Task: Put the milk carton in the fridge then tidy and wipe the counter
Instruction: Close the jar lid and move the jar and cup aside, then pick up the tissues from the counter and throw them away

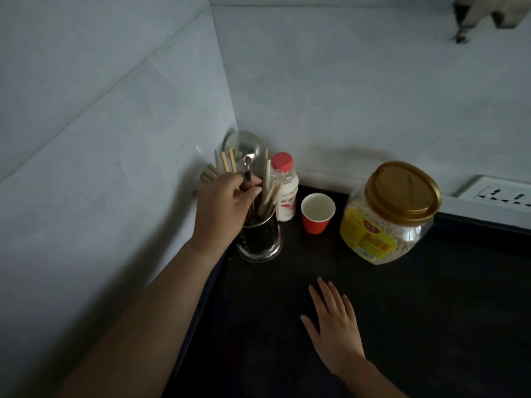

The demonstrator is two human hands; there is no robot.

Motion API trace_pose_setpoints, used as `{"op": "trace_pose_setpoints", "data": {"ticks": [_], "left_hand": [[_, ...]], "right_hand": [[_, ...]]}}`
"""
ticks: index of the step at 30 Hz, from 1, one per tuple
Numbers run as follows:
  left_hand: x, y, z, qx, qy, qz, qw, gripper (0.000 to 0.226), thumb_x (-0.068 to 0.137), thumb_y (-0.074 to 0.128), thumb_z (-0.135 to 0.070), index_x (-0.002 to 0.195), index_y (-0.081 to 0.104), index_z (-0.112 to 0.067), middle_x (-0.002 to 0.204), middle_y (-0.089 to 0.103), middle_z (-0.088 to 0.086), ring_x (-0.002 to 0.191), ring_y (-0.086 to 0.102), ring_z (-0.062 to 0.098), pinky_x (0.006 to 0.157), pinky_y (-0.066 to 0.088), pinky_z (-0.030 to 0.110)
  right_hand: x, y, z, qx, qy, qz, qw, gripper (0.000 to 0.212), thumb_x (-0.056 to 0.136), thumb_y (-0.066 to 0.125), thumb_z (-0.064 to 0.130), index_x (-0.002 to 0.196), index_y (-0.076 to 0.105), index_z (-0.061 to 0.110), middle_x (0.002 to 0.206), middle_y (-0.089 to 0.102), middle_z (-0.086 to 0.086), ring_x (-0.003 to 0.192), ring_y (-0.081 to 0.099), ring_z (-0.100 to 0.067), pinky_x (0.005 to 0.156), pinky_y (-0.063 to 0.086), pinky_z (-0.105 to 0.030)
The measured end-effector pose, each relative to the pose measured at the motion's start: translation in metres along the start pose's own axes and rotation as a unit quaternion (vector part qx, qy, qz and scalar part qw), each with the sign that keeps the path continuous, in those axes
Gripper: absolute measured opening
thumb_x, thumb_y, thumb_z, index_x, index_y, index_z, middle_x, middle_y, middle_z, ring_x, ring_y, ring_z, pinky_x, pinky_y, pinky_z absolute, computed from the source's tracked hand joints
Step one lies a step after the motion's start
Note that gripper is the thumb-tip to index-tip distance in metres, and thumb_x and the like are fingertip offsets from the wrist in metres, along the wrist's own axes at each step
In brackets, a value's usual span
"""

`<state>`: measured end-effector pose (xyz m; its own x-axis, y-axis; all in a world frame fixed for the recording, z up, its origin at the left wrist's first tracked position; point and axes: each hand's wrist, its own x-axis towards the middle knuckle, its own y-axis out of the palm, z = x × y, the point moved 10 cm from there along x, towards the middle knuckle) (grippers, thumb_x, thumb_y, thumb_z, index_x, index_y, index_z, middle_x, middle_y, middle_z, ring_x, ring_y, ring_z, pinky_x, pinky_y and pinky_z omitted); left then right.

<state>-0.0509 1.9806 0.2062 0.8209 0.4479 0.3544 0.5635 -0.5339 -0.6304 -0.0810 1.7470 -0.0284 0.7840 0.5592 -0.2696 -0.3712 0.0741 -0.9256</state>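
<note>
A dark counter [402,311] meets pale walls [344,96] in a dim corner. The left hand [221,208] pinches a ladle [244,147] handle in the utensil holder [258,239]; the right hand [333,323] lies flat, fingers spread. A red-capped bottle [284,188], possibly the milk, stands beside the holder.

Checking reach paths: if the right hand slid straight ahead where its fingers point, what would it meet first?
Probably the red paper cup; the right hand lies flat, fingers aimed up-left toward it, though depth is uncertain.

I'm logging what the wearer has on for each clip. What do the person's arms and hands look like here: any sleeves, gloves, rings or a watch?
Both forearms are bare as far as the frame shows, with no sleeves in view. The left hand and right hand wear no gloves, and no ring, watch or bracelet shows. The dim light hides finer detail.
</note>
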Motion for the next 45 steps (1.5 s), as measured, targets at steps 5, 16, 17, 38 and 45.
{"op": "trace_pose_setpoints", "data": {"ticks": [5,16,17,38,45], "left_hand": [[-0.002,0.02,0.02,0.037,-0.016,0.059,0.997,0.012,0.079,0.07,-0.017,0.091,0.069,-0.018,0.083,0.068,-0.008,0.073,0.061,-0.002,0.066,0.044,0.006],[-0.012,0.0,0.004,-0.027,-0.004,0.032,0.999,0.024,0.078,0.07,-0.031,0.101,0.065,-0.025,0.088,0.067,-0.007,0.079,0.064,0.008,0.074,0.056,0.033],[-0.014,-0.004,-0.001,-0.023,0.007,0.03,0.999,0.024,0.078,0.07,-0.031,0.101,0.065,-0.024,0.088,0.067,-0.007,0.079,0.064,0.008,0.075,0.056,0.034],[-0.346,0.102,-0.116,-0.191,-0.107,0.423,0.879,0.015,0.086,0.058,-0.037,0.099,0.066,-0.035,0.098,0.068,-0.018,0.094,0.062,-0.003,0.072,0.047,0.008],[-0.478,0.141,-0.215,-0.224,-0.051,0.532,0.815,0.021,0.075,0.063,-0.048,0.093,0.066,-0.038,0.097,0.07,-0.011,0.094,0.064,0.005,0.075,0.05,0.02]], "right_hand": [[-0.002,0.007,-0.005,0.001,0.028,0.047,0.999,0.06,0.086,0.029,0.058,0.135,0.039,0.026,0.148,0.035,0.004,0.137,0.021,-0.012,0.111,-0.001,-0.029],[-0.013,-0.027,0.0,0.087,0.051,0.051,0.994,0.062,0.094,0.033,0.051,0.146,0.014,0.026,0.157,0.003,0.004,0.144,0.003,-0.017,0.117,0.013,-0.038],[-0.018,-0.035,-0.001,0.099,0.063,0.041,0.992,0.062,0.093,0.035,0.052,0.146,0.016,0.026,0.157,0.007,0.003,0.144,0.006,-0.017,0.116,0.016,-0.038],[-0.33,-0.062,-0.082,0.329,0.224,-0.136,0.907,0.045,0.09,0.045,0.049,0.131,0.042,0.03,0.136,0.044,0.012,0.116,0.048,-0.008,0.095,0.045,-0.027],[-0.522,-0.032,-0.122,0.302,0.334,-0.237,0.861,0.043,0.089,0.039,0.05,0.123,0.053,0.026,0.13,0.05,0.012,0.119,0.045,-0.005,0.091,0.03,-0.012]]}}
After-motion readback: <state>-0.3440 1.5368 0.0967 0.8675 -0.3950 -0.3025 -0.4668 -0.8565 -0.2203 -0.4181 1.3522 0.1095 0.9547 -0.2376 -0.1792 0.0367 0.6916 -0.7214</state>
